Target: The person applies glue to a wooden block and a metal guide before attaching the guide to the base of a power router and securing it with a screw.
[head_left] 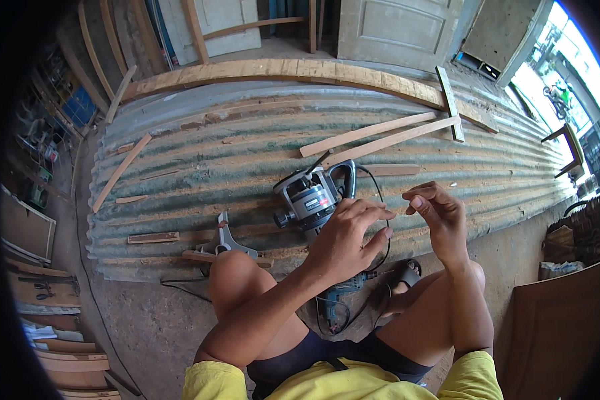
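My left hand point(353, 240) is over the near side of a grey and black router point(310, 200). Its fingers stretch to the right with the thumb apart, and I see nothing held in it. To the right, my right hand point(441, 217) is raised with thumb and fingertips pinched together. Whatever that pinch holds, if anything, is too small to make out. The router rests tilted on a corrugated metal sheet point(200, 180), its black cord point(382, 190) running down behind my left hand. Between my legs lies a blue-green power drill point(337, 303).
Left of the router are a grey angled metal part point(225, 237) and a short wood piece point(153, 237). Narrow wood strips point(367, 133) lie beyond it. A long curved beam point(280, 70) spans the sheet's far side. A brown wood panel point(560, 327) stands at the right.
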A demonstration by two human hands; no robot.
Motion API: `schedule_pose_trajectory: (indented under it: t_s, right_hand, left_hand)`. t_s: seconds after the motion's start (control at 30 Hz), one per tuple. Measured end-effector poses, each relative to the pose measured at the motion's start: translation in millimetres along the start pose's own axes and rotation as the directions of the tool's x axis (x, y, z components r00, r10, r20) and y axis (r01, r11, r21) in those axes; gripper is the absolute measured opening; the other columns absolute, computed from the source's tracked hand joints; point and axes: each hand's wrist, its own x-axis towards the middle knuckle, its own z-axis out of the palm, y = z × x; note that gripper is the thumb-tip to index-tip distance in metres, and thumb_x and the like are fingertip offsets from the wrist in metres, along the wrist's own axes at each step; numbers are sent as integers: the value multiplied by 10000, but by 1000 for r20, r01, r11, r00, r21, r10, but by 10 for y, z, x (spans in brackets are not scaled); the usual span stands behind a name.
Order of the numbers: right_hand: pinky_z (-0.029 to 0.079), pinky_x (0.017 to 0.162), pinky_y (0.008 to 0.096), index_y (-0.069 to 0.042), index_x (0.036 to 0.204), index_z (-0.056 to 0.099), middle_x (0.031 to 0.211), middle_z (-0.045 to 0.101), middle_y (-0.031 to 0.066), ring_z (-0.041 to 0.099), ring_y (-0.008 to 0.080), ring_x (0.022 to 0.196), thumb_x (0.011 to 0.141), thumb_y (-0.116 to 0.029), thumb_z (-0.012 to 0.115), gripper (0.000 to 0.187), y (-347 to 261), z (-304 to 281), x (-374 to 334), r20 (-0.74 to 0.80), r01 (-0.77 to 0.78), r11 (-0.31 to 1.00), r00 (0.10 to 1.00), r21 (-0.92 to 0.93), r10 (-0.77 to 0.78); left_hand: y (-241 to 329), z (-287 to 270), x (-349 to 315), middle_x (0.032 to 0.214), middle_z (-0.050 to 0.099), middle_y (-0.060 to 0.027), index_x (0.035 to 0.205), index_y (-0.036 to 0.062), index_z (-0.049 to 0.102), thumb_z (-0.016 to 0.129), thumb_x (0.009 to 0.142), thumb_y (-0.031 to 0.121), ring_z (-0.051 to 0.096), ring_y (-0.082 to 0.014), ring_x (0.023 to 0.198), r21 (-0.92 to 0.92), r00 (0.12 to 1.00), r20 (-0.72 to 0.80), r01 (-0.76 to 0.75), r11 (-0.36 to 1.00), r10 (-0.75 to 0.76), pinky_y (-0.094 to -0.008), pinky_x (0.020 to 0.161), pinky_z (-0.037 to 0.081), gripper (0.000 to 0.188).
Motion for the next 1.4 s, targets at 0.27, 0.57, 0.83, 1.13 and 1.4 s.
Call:
schedule_pose_trajectory:
  t_s: [0.27,0.57,0.83,1.13,1.4]
  right_hand:
    - [527,854,283,-14,835,658,979,705,71,663,128,892,959,-8,781,175,127,-128,-5,10,97,994,995,-51,-97]
    - [517,842,285,-38,1007,606,1002,663,43,625,108,911,993,-7,741,140,58,-68,6,-17,48,995,999,85,-47]
    - [493,847,265,-65,950,558,969,650,28,606,90,921,958,61,747,227,83,-118,1,16,89,990,996,113,-92]
    - [494,827,267,-76,961,526,949,636,35,618,104,881,1012,0,701,198,58,-87,-18,25,40,993,999,113,-43]
    - [496,838,268,-74,951,505,933,623,31,618,106,867,1054,-57,645,175,61,-92,-16,56,17,994,998,108,-23]
  left_hand:
    - [-36,15,-15,1282,708,-182,1234,69,748,701,1024,282,645,-371,1211,2,1000,6,7,1000,-7,-476,1077,458,303]
    - [-65,29,-26,1282,703,-190,1238,69,748,700,1024,270,642,-378,1210,21,1000,11,18,1000,-18,-475,1078,460,297]
    - [-40,47,-13,1300,686,-182,1248,60,745,718,1009,235,631,-376,1202,41,999,41,18,999,-20,-478,1063,476,297]
    - [-38,46,-19,1331,666,-168,1253,76,740,709,1011,261,613,-372,1245,102,995,98,-2,995,-8,-479,1087,480,306]
    - [-110,86,-146,1403,616,-158,1292,110,701,703,1011,337,549,-350,1351,284,968,249,-95,954,22,-492,1107,497,361]
